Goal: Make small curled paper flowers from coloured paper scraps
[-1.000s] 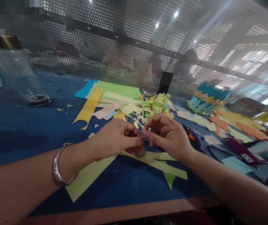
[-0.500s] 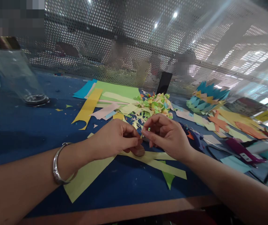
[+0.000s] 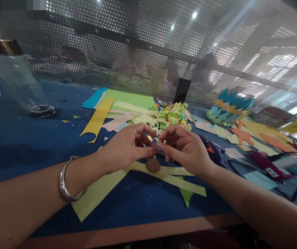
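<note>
My left hand point(image 3: 126, 147), with a silver bangle point(image 3: 64, 181) at its wrist, has its thumb and index finger parted and curved toward the other hand. My right hand point(image 3: 182, 145) is closed in a pinch, thumb against fingertip; whatever it holds is too small to name. The two sets of fingertips almost meet. Just below them a round brown disc point(image 3: 153, 165) lies on pale yellow paper strips point(image 3: 179, 180). Under my left wrist is a larger pale yellow paper piece point(image 3: 99, 193), and a green paper scrap point(image 3: 186, 197) pokes out beneath the strips.
Behind my hands sits a heap of coloured paper bits point(image 3: 175, 112), with a dark phone point(image 3: 182, 90) propped behind. A glass jar point(image 3: 21, 76) stands left. To the right are a layered paper crown point(image 3: 230, 107), a purple tool point(image 3: 267, 166) and cables. Perforated metal panel point(image 3: 138, 52) backs the table.
My left index finger and thumb have spread apart, and the left fingers have lifted off the brown disc, uncovering it. My right hand keeps its pinch in nearly the same place.
</note>
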`<state>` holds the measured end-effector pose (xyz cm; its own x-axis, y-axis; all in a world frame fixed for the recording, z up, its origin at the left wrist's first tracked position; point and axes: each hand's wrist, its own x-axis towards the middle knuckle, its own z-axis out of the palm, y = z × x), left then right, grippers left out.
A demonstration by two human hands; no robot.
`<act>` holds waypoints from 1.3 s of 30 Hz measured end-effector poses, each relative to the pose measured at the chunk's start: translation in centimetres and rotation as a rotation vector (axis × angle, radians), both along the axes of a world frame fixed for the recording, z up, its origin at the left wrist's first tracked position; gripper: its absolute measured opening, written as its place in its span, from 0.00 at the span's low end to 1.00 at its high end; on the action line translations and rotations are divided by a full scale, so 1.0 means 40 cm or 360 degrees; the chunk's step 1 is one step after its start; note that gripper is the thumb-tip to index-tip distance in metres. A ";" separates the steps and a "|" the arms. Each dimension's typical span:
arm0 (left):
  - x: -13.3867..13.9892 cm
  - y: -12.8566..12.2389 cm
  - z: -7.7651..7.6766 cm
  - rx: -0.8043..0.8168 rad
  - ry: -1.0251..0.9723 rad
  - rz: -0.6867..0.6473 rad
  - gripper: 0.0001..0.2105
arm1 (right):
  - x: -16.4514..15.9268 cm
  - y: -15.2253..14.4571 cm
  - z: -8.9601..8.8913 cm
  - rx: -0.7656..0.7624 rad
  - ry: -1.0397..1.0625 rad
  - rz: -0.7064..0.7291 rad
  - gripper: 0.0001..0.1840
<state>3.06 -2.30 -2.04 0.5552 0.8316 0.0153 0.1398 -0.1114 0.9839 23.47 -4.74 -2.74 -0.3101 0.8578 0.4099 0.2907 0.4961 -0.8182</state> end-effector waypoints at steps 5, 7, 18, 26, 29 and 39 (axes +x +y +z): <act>0.003 0.000 0.005 -0.0120 -0.0049 -0.0032 0.14 | 0.004 0.003 -0.002 0.0026 -0.0031 -0.0034 0.08; -0.001 0.006 0.008 -0.0153 -0.0055 0.0025 0.13 | 0.016 0.010 -0.001 0.0061 -0.0061 -0.0103 0.08; -0.017 0.053 -0.010 0.0000 -0.0365 0.0591 0.13 | 0.057 0.029 0.018 0.0332 -0.1362 0.0116 0.04; -0.014 0.046 -0.010 -0.0004 -0.0320 0.0552 0.11 | 0.074 0.037 0.016 0.0403 -0.1744 -0.0075 0.13; -0.018 0.047 -0.015 -0.0031 -0.0324 0.0503 0.11 | 0.068 0.034 0.020 0.0442 -0.1801 -0.0062 0.11; -0.018 0.056 -0.007 0.0103 -0.0359 0.0681 0.10 | 0.062 0.036 0.020 0.0408 -0.1466 -0.0106 0.02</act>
